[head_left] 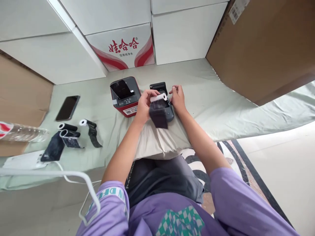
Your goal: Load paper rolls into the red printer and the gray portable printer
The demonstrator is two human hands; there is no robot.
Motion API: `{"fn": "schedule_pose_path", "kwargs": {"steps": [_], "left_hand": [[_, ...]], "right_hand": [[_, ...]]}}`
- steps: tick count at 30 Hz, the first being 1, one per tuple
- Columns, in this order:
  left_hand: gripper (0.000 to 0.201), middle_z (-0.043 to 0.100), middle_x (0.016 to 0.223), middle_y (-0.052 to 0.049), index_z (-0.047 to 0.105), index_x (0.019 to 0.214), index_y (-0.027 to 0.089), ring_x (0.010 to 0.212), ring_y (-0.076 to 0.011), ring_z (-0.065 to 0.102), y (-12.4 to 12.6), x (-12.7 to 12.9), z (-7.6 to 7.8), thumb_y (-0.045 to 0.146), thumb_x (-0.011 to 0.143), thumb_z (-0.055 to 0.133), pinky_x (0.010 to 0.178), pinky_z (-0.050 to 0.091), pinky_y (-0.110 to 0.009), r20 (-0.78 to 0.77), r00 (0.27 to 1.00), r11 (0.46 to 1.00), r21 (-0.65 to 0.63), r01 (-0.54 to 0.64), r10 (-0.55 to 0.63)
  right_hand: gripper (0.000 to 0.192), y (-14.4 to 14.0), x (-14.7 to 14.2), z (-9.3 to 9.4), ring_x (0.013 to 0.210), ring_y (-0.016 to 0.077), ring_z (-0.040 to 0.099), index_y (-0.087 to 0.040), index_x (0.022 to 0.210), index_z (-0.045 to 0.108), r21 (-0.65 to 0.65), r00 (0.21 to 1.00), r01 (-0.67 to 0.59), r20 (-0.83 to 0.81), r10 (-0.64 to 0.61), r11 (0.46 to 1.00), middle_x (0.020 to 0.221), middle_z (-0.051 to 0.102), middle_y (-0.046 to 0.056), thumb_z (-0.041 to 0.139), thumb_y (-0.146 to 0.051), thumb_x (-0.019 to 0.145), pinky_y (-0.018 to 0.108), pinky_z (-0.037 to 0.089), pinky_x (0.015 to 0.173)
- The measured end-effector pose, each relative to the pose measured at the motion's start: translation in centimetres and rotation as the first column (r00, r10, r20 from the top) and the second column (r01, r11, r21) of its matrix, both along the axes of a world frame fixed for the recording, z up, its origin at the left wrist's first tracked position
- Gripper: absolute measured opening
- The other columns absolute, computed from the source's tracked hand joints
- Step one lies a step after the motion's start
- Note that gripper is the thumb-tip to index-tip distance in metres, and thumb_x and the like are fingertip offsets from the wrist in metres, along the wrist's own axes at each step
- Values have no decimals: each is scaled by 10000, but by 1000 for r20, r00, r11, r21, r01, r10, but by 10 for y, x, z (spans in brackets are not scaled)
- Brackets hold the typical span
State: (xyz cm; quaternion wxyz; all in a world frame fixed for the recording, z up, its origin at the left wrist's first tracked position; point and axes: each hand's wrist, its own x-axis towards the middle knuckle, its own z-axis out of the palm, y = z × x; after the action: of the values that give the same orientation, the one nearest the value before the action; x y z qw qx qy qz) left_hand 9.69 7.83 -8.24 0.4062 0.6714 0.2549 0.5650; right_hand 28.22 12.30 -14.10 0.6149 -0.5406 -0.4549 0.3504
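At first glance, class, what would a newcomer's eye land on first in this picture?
Centre frame, the left hand holds a small paper roll with a dark strip hanging from it, over an open dark printer, while the right hand touches the printer's far side. Beside it stands a red printer, lid up. To the left lie three more dark rolls and a phone.

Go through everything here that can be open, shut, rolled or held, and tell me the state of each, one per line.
Red printer: lid open.
Black printer: lid open, on the pillow.
Paper roll: in the left hand, dark strip hanging unrolled.
Right hand: fingers on the black printer's edge.
Three spare rolls: lying partly unrolled.
Phone: screen dark, flat.
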Motion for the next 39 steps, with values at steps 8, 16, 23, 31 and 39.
{"fn": "schedule_pose_path", "kwargs": {"steps": [8,16,23,31,39], "left_hand": [[94,779,1152,-64,663,953,214,1098,-218,727,-11,-8,-13,134,903,664,965,557,-338,-342,903,938,311,-152,259],[229,772,1276,-86,703,953,210,1221,-243,710,-6,-2,-18,33,877,579,1066,557,-383,-483,799,923,313,-225,358],[239,775,1269,-84,706,957,206,1203,-239,719,-9,0,-15,27,878,570,1043,569,-369,-490,795,927,288,-238,357],[256,778,1232,-74,682,998,223,1155,-234,734,-10,5,-21,25,858,600,1018,575,-357,-414,824,915,280,-290,388],[252,783,1193,-62,667,979,223,1132,-221,733,-11,8,-21,24,837,606,985,582,-342,-354,845,913,229,-337,400]], "right_hand": [[446,-7,3,12,724,139,582,-226,953,606,85,991,-81,113,71,993,921,633,29,605,-671,978,276,474,607],[305,-18,6,28,726,143,539,-209,839,643,194,946,-198,296,135,961,860,637,14,671,-502,920,313,459,717],[177,-28,6,39,737,160,517,-202,826,691,158,860,-345,447,245,925,821,609,17,661,-372,862,327,442,728],[225,-32,19,51,842,198,592,-204,953,725,41,795,-482,440,417,875,939,723,33,660,-346,791,324,460,735],[263,-31,25,51,758,173,573,-220,963,741,18,831,-468,349,433,883,912,730,26,741,-404,776,320,464,693]]}}
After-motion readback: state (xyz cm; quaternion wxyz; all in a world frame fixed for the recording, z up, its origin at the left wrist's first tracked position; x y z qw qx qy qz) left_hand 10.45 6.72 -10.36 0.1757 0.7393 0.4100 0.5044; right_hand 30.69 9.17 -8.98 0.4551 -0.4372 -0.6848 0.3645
